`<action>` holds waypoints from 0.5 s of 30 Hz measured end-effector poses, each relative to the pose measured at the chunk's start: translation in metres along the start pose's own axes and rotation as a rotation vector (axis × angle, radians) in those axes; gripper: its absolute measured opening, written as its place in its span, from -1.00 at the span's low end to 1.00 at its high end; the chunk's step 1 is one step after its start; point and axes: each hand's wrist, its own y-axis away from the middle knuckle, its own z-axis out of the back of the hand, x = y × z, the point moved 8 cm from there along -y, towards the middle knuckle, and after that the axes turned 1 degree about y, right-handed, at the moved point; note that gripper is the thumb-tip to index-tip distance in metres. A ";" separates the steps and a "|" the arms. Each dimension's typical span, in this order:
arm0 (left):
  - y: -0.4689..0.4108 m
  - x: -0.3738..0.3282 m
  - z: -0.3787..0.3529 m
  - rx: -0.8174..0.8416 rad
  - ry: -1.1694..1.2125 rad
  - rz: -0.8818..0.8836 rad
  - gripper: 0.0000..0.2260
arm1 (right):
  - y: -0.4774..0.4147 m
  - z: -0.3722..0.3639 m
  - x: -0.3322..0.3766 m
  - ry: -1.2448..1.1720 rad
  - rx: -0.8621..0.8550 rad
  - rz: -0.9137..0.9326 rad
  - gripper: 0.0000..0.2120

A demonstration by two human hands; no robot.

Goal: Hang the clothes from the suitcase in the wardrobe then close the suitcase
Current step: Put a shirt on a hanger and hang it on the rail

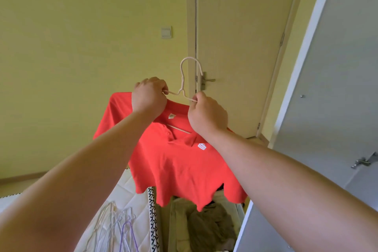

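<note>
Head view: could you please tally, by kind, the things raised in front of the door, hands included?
Hands: 2, the left hand and the right hand, each pinching the hanger
Cream hanger: 1
Red polo shirt: 1, draped on the hanger
Total: 4

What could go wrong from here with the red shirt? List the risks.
The red shirt looks lopsided on the hanger, which the left hand and right hand pinch near its neck; it may slide off onto the clothes below. The grey door stands close on the right; hook or sleeve might snag it.
</note>
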 end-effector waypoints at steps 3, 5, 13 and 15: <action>0.002 -0.027 0.035 -0.090 0.040 -0.046 -0.70 | 0.017 0.038 0.006 -0.003 -0.083 0.000 -0.84; 0.002 -0.042 0.052 -0.146 0.071 -0.085 -0.69 | 0.026 0.057 0.008 -0.011 -0.109 -0.010 -0.86; 0.022 -0.137 0.089 -0.250 0.104 -0.423 -0.69 | 0.065 0.145 -0.025 -0.031 -0.139 -0.053 -0.81; 0.034 -0.173 0.091 -0.209 0.123 -0.536 -0.69 | 0.078 0.168 -0.046 -0.005 -0.174 -0.071 -0.81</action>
